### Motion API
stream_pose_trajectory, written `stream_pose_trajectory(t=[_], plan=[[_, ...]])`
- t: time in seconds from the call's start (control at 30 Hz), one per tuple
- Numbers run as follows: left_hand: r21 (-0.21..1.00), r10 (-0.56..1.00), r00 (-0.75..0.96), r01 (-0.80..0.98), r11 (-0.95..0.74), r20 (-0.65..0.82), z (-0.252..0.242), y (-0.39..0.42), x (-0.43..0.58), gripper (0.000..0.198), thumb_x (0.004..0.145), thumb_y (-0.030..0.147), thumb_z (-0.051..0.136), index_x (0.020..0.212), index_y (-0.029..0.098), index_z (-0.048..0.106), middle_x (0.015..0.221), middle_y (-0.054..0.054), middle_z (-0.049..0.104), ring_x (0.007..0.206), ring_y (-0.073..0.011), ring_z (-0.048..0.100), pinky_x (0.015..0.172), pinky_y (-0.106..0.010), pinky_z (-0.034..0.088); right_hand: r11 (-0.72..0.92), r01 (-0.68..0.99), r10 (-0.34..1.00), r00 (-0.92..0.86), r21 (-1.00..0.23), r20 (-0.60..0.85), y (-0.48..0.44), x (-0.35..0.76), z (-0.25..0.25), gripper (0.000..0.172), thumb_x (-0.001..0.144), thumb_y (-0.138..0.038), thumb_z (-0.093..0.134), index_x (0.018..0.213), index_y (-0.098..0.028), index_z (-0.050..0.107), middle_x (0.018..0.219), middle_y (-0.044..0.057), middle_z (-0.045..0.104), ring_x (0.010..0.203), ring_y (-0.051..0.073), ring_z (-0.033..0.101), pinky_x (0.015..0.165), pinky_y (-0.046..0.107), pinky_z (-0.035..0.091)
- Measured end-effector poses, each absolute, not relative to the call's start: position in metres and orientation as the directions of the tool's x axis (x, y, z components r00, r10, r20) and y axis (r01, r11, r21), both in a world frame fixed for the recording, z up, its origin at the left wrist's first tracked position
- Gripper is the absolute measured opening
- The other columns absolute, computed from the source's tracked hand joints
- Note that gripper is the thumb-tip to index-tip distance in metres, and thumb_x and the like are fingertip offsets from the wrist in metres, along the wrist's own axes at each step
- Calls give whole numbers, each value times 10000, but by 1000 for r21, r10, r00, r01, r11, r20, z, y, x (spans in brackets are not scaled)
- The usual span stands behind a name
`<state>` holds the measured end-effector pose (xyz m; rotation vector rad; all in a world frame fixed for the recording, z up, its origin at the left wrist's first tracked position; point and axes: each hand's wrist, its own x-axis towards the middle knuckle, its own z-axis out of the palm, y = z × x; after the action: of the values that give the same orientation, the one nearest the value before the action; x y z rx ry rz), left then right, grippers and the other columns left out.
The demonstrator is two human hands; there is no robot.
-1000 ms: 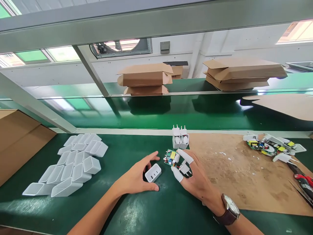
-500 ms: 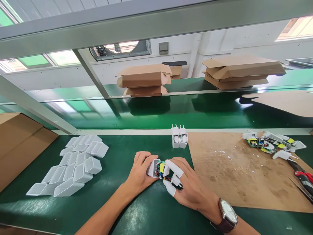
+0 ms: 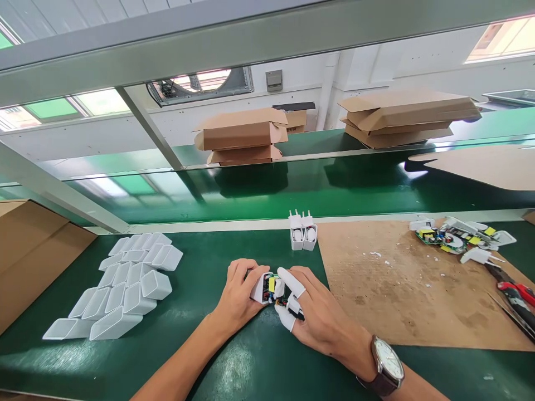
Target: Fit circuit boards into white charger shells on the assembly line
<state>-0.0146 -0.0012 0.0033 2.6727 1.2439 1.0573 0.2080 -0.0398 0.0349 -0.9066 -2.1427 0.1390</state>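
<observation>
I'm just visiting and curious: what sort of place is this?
Probably a factory assembly line for plug-in chargers: a long green belt, rows of empty white shells, and the left hand holding a shell against a circuit board in the right hand.

White casings point(image 3: 121, 289) heaped left — two plugs point(image 3: 302, 234) upright, circuit boards point(image 3: 449, 240) on brown board point(image 3: 397, 295).

- The right hand point(image 3: 320, 326) wears smooth white finger cots point(image 3: 292, 282) on the thumb and at least two fingers, covering them from the tip down past the first joint.
- A wristwatch point(image 3: 388, 365) sits on the right wrist: round silver case, pale dial, dark brown strap.
- The left hand point(image 3: 238, 298) is bare.
- Both forearms are uncovered as far as the picture's lower edge.
</observation>
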Motion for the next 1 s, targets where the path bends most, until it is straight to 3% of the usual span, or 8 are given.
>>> stream_pose_trajectory(t=[0.37, 0.73, 1.0], plan=[[267, 659, 464, 659, -704, 592, 5, -1, -11, 393, 902, 296, 712, 1263, 245, 566, 1070, -89, 602, 1003, -253, 568, 902, -398, 501, 763, 568, 611, -477, -309, 632, -40, 210, 41, 460, 911, -59, 498, 1369, -86, 460, 1153, 187, 625, 1067, 318, 580, 841, 488, 619], [248, 622, 489, 629, -737, 611, 8, 0, -10, 388, 913, 314, 719, 1248, 208, 555, 1042, -88, 577, 978, -242, 548, 874, -381, 478, 761, 560, 620, -481, -327, 620, -39, 210, 42, 526, 883, -31, 496, 1401, -107, 450, 1175, 193, 631, 1075, 319, 604, 835, 505, 613], [220, 606, 497, 631, -744, 621, 9, 1, -10, 412, 902, 273, 735, 1259, 198, 546, 1047, -95, 571, 976, -242, 540, 870, -384, 473, 783, 549, 594, -520, -293, 614, -41, 212, 37, 320, 825, -3, 491, 1112, -114, 578, 1204, 215, 617, 1138, 341, 567, 888, 550, 591]])
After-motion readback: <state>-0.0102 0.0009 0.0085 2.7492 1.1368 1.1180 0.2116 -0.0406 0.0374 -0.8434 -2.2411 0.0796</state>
